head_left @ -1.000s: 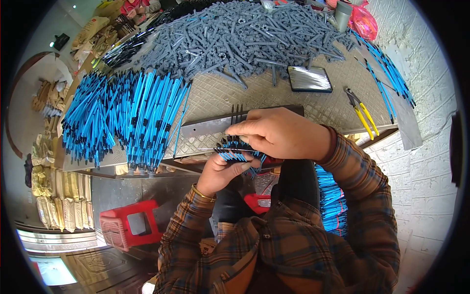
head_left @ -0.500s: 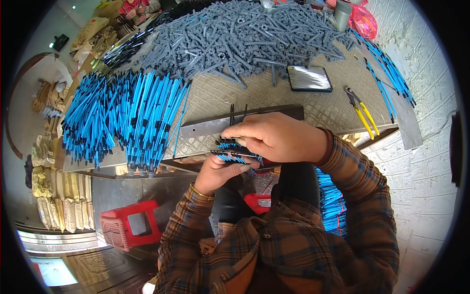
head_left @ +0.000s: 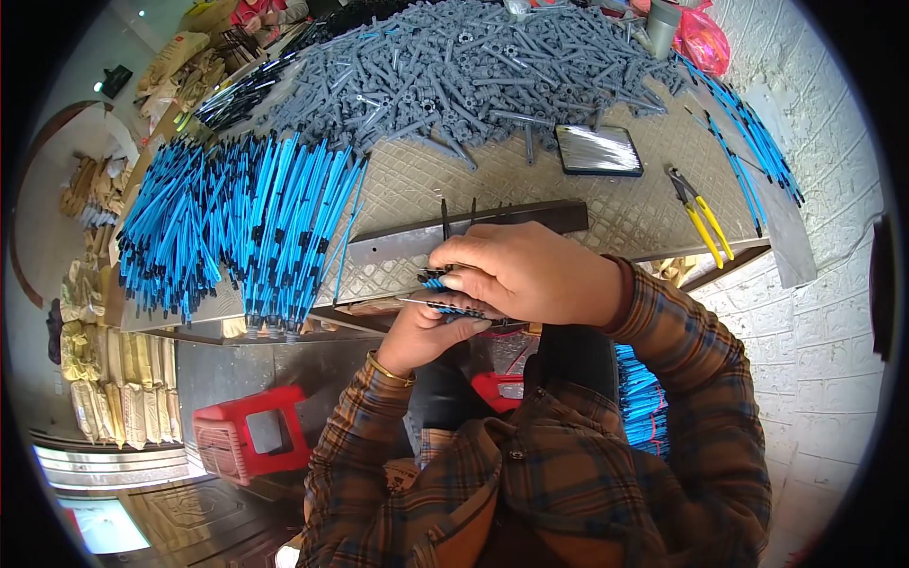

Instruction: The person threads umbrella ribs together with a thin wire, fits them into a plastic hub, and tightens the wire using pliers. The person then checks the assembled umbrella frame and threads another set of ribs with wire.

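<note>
My left hand (head_left: 421,339) is closed around a small bundle of thin blue rods with black ends (head_left: 454,310), held just off the table's near edge. A thin pale needle-like piece (head_left: 417,301) lies across the bundle by the left fingers. My right hand (head_left: 535,275) bends over the same bundle, thumb and forefinger pressed together at its black ends; what they pinch is hidden. Just beyond my hands lies a long dark metal bar (head_left: 383,248) with a hole at its left end and several dark pins (head_left: 445,218) standing up along it.
Blue rods with black ends (head_left: 237,218) are heaped at left. A large pile of grey plastic tubes (head_left: 445,76) covers the back. At right are a box of silvery needles (head_left: 598,151), yellow-handled pliers (head_left: 701,218) and more blue rods (head_left: 748,123). A red stool (head_left: 251,435) stands below left.
My right hand has shifted slightly, its thumb lower and closer to the bundle. The bundle in my left hand is more covered now, and more upright pins show above the bar.
</note>
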A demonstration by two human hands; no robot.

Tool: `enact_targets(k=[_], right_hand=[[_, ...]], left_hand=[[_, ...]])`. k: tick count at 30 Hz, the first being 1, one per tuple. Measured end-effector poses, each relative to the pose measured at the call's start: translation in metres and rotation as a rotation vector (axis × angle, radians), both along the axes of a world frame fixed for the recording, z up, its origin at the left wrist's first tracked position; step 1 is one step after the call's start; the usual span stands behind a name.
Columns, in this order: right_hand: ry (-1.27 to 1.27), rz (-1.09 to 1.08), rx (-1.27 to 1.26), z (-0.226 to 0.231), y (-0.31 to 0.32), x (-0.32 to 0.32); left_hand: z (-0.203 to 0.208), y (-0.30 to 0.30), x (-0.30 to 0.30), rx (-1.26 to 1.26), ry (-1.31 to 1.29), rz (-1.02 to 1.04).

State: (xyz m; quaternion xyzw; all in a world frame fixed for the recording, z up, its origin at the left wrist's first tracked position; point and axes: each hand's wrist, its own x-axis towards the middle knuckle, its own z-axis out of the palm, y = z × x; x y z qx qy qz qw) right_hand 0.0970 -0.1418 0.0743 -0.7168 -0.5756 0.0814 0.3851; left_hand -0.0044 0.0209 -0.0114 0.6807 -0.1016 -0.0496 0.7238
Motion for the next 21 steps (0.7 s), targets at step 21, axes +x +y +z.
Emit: enact_targets(k=[21], right_hand=[[0.038, 0.162, -0.114, 0.003, 0.01, 0.033]], left_hand=[[0.002, -0.017, 0.004, -0.042, 0.036, 0.066]])
